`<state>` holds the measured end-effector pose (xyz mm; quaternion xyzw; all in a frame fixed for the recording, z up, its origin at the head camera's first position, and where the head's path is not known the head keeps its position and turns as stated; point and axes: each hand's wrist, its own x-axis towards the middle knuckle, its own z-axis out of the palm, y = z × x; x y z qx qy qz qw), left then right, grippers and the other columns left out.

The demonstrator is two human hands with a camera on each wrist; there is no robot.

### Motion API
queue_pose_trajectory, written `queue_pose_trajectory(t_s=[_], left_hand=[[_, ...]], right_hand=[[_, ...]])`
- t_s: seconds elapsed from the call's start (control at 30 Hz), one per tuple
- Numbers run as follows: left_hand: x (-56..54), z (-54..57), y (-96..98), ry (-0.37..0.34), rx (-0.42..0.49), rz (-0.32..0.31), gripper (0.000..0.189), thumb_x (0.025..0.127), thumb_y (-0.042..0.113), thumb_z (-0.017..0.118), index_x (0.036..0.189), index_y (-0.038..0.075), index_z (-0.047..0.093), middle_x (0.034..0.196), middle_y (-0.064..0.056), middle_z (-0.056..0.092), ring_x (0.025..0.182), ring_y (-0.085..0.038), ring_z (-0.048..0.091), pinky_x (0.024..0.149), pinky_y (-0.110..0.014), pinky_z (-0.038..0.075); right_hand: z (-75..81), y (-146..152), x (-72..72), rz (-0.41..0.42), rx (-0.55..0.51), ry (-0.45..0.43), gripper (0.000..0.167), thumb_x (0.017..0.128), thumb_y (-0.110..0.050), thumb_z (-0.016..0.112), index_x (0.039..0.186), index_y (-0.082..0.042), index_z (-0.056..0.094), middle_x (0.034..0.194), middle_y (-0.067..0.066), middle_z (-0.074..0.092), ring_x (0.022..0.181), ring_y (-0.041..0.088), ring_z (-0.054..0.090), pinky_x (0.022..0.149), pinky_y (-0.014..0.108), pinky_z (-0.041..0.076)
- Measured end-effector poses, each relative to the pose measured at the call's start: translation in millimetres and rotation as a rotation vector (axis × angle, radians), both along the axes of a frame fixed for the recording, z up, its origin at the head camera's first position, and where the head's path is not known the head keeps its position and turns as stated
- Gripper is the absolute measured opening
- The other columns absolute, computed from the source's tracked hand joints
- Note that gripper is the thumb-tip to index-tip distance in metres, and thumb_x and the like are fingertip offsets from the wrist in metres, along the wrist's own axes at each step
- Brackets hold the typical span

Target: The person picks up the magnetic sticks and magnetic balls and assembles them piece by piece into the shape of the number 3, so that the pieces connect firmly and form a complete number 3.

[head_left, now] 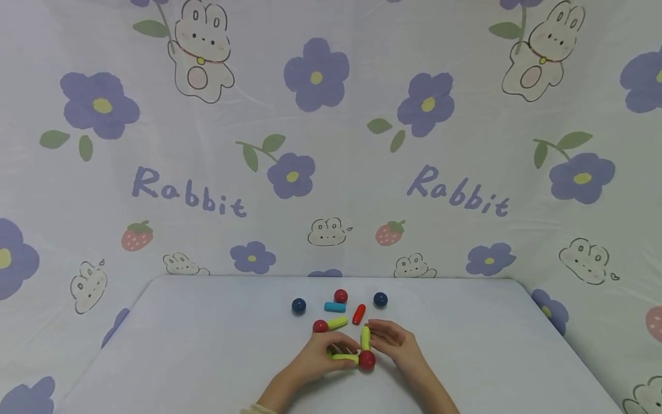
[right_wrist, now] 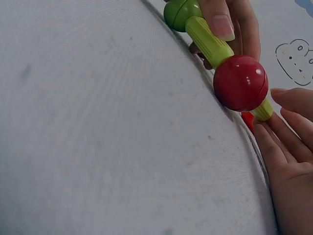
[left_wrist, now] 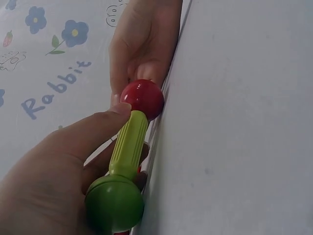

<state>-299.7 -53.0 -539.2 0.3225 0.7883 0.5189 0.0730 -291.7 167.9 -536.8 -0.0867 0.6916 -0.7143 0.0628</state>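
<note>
Left grip holds a yellow-green rod between red ball and green ball

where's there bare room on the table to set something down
The white table is bare from its left edge to the left dark blue ball and left hand, and from the right dark blue ball and right hand to its right edge. It's crowded between, around the light blue stick and red stick.

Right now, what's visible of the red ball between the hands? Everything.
The red ball is round, glossy and plastic-looking, with a thin seam. One yellow-green rod, pinched by the left hand, meets one side; a second rod meets another, its far end at the right hand. Whether the ball touches the white table is unclear.
</note>
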Motion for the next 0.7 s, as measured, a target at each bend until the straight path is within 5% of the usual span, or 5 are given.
queue_pose_trajectory(t_s=[0.27,0.7], left_hand=[[0.2,-0.5,5.7,-0.006,-0.041,0.027,0.022,0.075,0.032,0.071,0.096,0.026,0.068,0.085,0.012,0.064,0.075,-0.008,0.057,0.068,-0.025,0.047],[0.7,-2.8,5.7,-0.011,-0.032,0.052,0.021,0.073,0.032,0.072,0.093,0.027,0.069,0.082,0.013,0.063,0.072,-0.008,0.057,0.066,-0.024,0.048]], right_hand=[[-1.7,1,-0.8,0.006,0.023,-0.01,0.047,0.081,-0.013,0.066,0.123,-0.001,0.05,0.12,0.011,0.054,0.112,0.021,0.048,0.086,0.026,0.041],[-9.8,1,-15.3,-0.148,0.089,0.076,0.036,0.083,-0.025,0.065,0.116,-0.012,0.059,0.111,-0.002,0.06,0.106,0.011,0.053,0.085,0.027,0.043]])
